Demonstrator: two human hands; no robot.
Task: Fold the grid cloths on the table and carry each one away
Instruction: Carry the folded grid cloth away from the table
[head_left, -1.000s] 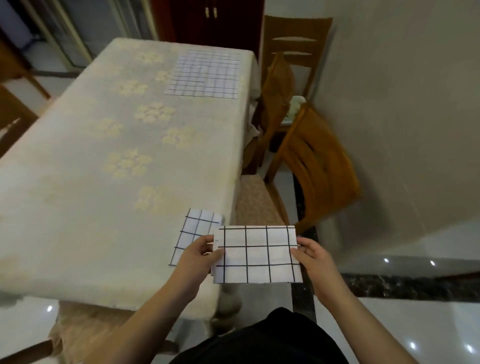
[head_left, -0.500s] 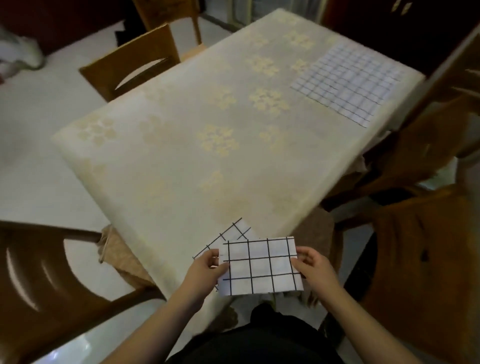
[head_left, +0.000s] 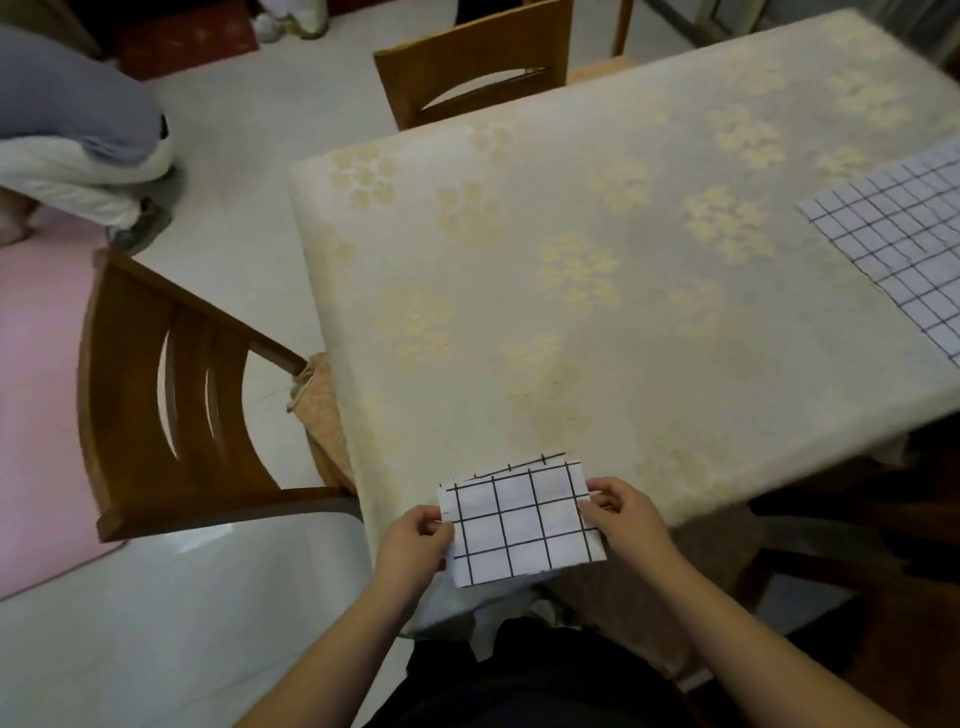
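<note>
Both our hands, left (head_left: 418, 540) and right (head_left: 626, 514), pinch the folded grid cloth (head_left: 522, 522) | risk: loosened pinch unfolds it

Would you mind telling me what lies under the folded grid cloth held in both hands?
Under the folded grid cloth, a second grid cloth peeks out along its far edge, lying on the table. The rest is covered, so its size and fold cannot be seen.

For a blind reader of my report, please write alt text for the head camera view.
Both hands, left hand and right hand, hold a folded grid cloth by its side edges over the near edge of a table. An unfolded grid cloth lies flat at the right; wooden chairs stand around.
</note>
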